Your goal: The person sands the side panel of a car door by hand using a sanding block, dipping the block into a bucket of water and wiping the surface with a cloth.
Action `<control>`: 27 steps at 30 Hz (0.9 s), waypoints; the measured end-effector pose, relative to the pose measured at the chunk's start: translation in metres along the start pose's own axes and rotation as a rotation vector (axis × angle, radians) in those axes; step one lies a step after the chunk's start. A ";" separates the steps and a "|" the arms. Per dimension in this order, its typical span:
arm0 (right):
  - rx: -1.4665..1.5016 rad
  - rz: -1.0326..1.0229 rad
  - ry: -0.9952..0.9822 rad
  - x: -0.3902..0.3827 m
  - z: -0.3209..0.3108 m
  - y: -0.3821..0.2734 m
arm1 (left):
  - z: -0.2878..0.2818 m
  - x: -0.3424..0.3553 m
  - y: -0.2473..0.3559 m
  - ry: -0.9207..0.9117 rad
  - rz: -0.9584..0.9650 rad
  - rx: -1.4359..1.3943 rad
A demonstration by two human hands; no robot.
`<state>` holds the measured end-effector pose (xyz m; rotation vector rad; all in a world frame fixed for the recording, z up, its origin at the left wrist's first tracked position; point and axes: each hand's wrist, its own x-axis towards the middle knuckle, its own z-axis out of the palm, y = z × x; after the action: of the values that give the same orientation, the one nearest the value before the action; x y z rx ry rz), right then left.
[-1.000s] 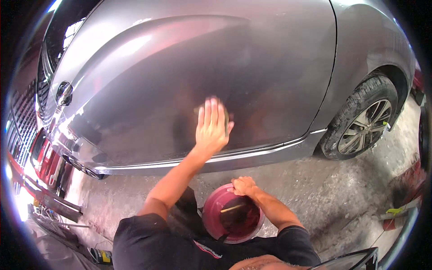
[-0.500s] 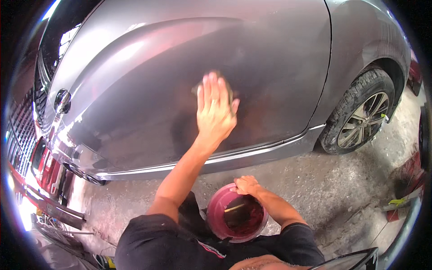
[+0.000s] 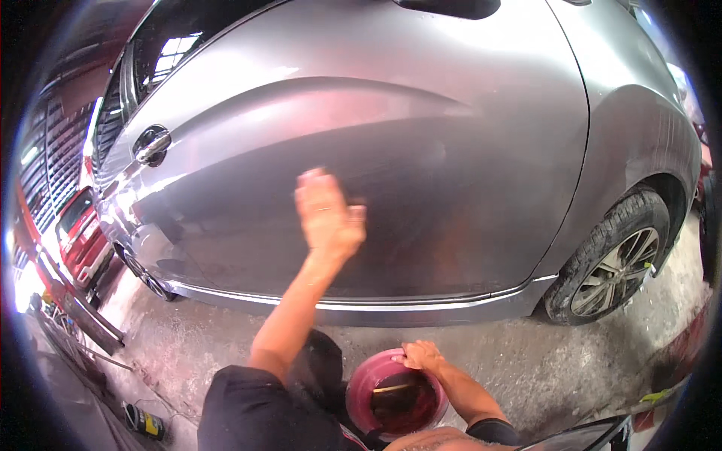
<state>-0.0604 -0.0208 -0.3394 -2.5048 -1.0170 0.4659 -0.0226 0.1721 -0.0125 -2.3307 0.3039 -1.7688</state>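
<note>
My left hand [image 3: 329,219] is raised against the lower part of a grey car door [image 3: 444,188], fingers stretched and blurred by motion. The greenish-grey pad under it is almost wholly hidden now; it showed around the fingers a moment ago. My right hand [image 3: 423,355] is closed over the rim of a pink-red bucket [image 3: 362,379], close to my body. Dark liquid appears to fill the bucket's bottom, and a thin yellowish stick [image 3: 394,388] lies across inside. The door handle [image 3: 153,146] is up and left of my left hand.
A front wheel [image 3: 613,278] stands at the right, beyond the door seam. Along the door's bottom runs a bright sill strip [image 3: 406,305]. Farther left are a red vehicle [image 3: 83,234] and a dark container [image 3: 144,421] on the rough concrete floor [image 3: 511,368].
My left hand has shifted left along the door and lower in the picture. The view has tilted up, so the car sits lower. My right hand keeps its hold on the bucket.
</note>
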 end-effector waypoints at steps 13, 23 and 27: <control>0.135 0.011 -0.087 0.009 0.006 -0.014 | -0.009 0.135 0.113 -0.105 0.290 -0.138; 0.150 -0.111 0.067 0.023 0.007 0.008 | 0.013 0.110 0.046 0.190 0.204 0.086; 0.166 -0.097 0.009 0.014 -0.001 0.010 | 0.036 0.146 0.133 0.189 0.271 0.065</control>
<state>-0.0450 -0.0178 -0.3454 -2.2980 -1.0464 0.4887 0.0448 0.0051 0.0755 -1.9726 0.5539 -1.8323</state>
